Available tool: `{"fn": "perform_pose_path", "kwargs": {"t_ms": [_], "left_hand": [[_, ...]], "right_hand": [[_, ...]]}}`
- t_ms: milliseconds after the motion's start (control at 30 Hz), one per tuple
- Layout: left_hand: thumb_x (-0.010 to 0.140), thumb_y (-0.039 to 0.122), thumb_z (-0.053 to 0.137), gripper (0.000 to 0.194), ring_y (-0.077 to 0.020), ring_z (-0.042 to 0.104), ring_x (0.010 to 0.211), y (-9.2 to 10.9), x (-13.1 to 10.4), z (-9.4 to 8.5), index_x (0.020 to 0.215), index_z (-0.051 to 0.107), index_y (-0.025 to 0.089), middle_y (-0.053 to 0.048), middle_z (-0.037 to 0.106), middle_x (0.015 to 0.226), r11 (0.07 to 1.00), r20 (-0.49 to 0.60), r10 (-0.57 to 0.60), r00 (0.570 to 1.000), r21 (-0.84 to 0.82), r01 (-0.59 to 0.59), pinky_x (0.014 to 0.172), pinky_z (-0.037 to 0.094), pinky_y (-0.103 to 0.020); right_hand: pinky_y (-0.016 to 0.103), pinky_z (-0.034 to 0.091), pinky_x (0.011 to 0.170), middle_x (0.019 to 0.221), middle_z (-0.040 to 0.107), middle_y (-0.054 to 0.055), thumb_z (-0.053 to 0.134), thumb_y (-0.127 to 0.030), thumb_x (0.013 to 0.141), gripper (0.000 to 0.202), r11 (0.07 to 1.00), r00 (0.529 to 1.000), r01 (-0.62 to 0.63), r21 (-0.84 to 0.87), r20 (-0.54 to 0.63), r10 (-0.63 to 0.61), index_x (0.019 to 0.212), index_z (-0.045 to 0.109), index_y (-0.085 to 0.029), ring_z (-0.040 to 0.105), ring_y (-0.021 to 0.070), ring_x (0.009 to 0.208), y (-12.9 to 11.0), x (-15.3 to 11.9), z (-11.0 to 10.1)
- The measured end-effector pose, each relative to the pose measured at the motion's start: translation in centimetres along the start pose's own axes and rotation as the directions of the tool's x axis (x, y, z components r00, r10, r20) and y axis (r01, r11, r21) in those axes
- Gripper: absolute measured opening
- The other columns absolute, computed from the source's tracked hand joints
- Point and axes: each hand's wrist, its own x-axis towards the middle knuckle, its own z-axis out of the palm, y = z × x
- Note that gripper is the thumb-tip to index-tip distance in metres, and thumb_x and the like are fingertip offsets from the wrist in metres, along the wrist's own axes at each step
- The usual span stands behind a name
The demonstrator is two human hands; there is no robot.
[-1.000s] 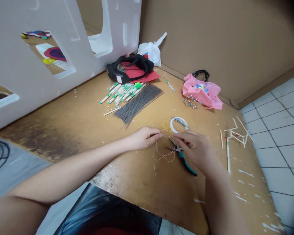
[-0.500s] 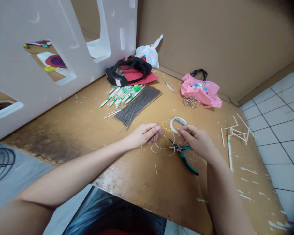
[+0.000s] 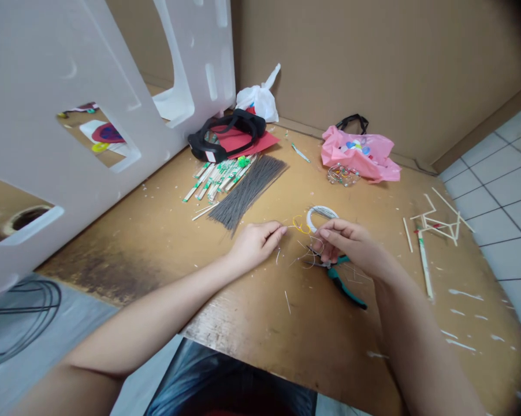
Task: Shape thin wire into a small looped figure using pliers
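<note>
My left hand is closed in a pinch, with thin wire ends showing at its fingertips. Opposite it, my right hand pinches a thin wire bent into loops, which hangs below the fingers. A yellow wire coil lies on the table between the hands. Just behind my right hand is a white ring with grey wire pieces across it. Pliers with teal and black handles lie beneath the right hand, their jaws partly hidden by the loops. Nearer me is a loose wire piece.
A bundle of grey wires lies beside wrapped sticks and a black headset. A pink bag with a beaded wire piece sits at the back. Joined wooden sticks lie right. A white plastic panel stands left.
The wire loops, earlier spread between both hands, now hang closer to my right hand and look smaller. The hands are slightly farther apart. The whole view has shifted a little.
</note>
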Motion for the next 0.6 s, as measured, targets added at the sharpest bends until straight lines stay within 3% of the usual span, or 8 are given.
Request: {"fn": "perform_pose_path", "kwargs": {"t_ms": [167, 333, 500, 600], "left_hand": [[0.093, 0.041, 0.040, 0.041, -0.0093, 0.056, 0.052, 0.29, -0.09, 0.04, 0.077, 0.065, 0.014, -0.001, 0.063, 0.060, 0.980, 0.049, -0.063, 0.997, -0.188, 0.071, 0.055, 0.041, -0.020], [0.093, 0.050, 0.034, 0.051, -0.0071, 0.051, 0.041, 0.27, 0.05, 0.25, 0.095, 0.065, 0.010, -0.004, 0.066, 0.065, 0.854, 0.182, -0.175, 0.968, -0.461, 0.241, 0.046, 0.041, -0.020], [0.090, 0.048, 0.043, 0.045, -0.0079, 0.053, 0.041, 0.16, 0.23, 0.30, 0.114, 0.054, 0.012, -0.001, 0.066, 0.064, 0.802, 0.172, -0.187, 0.967, -0.542, 0.251, 0.042, 0.038, -0.019], [0.089, 0.046, 0.045, 0.041, -0.0083, 0.053, 0.041, 0.24, 0.23, 0.28, 0.113, 0.053, 0.014, 0.000, 0.065, 0.063, 0.809, 0.157, -0.181, 0.971, -0.538, 0.237, 0.043, 0.039, -0.019]], "right_hand": [[0.024, 0.046, 0.052, 0.063, 0.064, 0.002, 0.064, -0.056, 0.069, 0.039, 0.998, 0.999, -0.010, -0.063, -0.037, 0.008, 0.073, 0.060, -0.017, 0.059, 0.0119, 0.056, 0.00, 0.22, 0.05], [0.025, 0.046, 0.053, 0.061, 0.064, 0.003, 0.066, -0.054, 0.066, 0.037, 0.995, 0.997, -0.024, -0.096, -0.076, 0.016, 0.070, 0.063, -0.017, 0.059, 0.0129, 0.056, 0.44, 0.38, 0.17], [0.026, 0.048, 0.055, 0.064, 0.065, 0.003, 0.066, -0.053, 0.066, 0.035, 0.994, 0.995, -0.037, -0.101, -0.094, 0.027, 0.070, 0.064, -0.018, 0.060, 0.0142, 0.058, 0.60, 0.52, 0.18], [0.027, 0.048, 0.054, 0.062, 0.064, 0.003, 0.064, -0.049, 0.070, 0.031, 0.990, 0.997, -0.028, -0.137, -0.079, 0.017, 0.071, 0.063, -0.018, 0.060, 0.0145, 0.057, 0.76, 0.52, 0.15]]}}
